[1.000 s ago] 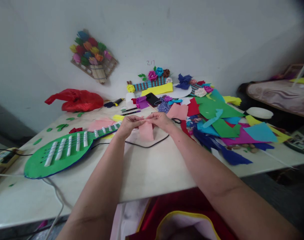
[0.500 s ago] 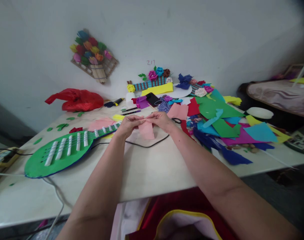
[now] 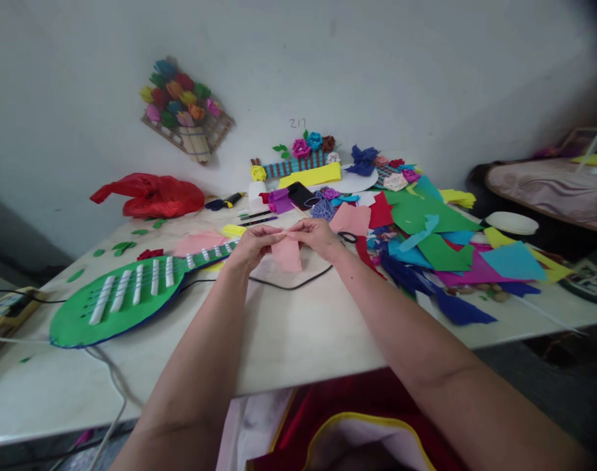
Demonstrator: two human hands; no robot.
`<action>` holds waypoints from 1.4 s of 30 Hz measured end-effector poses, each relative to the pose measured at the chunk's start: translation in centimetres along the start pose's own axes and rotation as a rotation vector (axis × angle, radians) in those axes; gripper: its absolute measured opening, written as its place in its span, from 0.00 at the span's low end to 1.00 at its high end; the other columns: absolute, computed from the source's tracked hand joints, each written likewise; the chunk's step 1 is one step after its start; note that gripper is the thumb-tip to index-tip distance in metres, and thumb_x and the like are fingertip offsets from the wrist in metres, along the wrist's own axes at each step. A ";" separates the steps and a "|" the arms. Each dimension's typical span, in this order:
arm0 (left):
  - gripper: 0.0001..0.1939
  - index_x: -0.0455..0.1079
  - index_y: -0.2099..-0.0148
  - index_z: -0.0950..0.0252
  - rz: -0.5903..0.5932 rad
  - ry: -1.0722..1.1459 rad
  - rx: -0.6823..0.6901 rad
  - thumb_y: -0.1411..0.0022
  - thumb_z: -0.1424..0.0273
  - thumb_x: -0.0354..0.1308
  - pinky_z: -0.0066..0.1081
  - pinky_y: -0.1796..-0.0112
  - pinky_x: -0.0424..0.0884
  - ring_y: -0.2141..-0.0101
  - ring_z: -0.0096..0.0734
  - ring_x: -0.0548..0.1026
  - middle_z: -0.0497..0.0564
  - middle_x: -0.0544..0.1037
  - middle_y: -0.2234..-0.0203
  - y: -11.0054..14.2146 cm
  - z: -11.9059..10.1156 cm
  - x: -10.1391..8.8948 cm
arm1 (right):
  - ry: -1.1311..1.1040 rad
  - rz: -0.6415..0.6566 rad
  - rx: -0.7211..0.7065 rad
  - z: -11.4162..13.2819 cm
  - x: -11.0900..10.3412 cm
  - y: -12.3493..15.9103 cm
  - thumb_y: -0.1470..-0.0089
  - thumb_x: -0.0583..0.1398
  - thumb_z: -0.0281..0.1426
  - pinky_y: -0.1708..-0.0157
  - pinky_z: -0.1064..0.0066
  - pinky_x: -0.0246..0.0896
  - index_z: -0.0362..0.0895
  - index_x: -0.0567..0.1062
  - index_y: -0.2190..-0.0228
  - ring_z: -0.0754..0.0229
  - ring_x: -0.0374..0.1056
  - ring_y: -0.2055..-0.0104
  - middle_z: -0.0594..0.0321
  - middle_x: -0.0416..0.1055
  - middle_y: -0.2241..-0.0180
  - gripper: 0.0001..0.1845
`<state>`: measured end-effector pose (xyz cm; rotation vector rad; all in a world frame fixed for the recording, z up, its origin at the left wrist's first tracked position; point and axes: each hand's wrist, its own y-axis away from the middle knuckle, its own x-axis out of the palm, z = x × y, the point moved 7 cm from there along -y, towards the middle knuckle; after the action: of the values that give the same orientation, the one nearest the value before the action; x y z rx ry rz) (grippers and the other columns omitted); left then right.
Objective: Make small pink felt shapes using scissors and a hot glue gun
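Both hands meet over the middle of the table, pinching the top edge of a small pink piece of crepe paper (image 3: 287, 255) that hangs down below the fingers. My left hand (image 3: 257, 246) is closed on the left of that edge, and my right hand (image 3: 316, 235) is closed on its right; the fingertips nearly touch. To the left lies a green paper guitar (image 3: 146, 294) with white rolled bars and strings, its neck reaching close to my left hand. Black-handled scissors (image 3: 347, 237) rest just right of my right hand, their blades hidden.
Coloured paper scraps (image 3: 445, 252) cover the table's right side. A red plastic bag (image 3: 153, 196) sits at back left, near pliers (image 3: 224, 201). A phone (image 3: 301, 195) and blue yarn (image 3: 322, 209) lie behind the hands. A black cord (image 3: 291, 288) crosses in front.
Both hands keep their pinch on the pink paper. Its hanging end has swung very slightly left; the whole view has shifted a little.
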<state>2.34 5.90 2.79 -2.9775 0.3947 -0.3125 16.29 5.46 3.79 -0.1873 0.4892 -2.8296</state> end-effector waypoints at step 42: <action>0.20 0.73 0.63 0.67 0.035 0.053 -0.027 0.63 0.72 0.70 0.25 0.73 0.67 0.76 0.25 0.73 0.48 0.77 0.77 0.1 0.3 -0.2 | 0.099 0.089 -0.018 0.2 0.1 0.2 0.60 0.65 0.38 0.74 0.72 0.63 0.41 0.78 0.76 0.65 0.66 0.77 0.63 0.72 0.78 0.12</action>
<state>2.17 5.84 2.47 -2.9898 0.4594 -0.3858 16.27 5.15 3.95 -0.0279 0.5301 -2.7576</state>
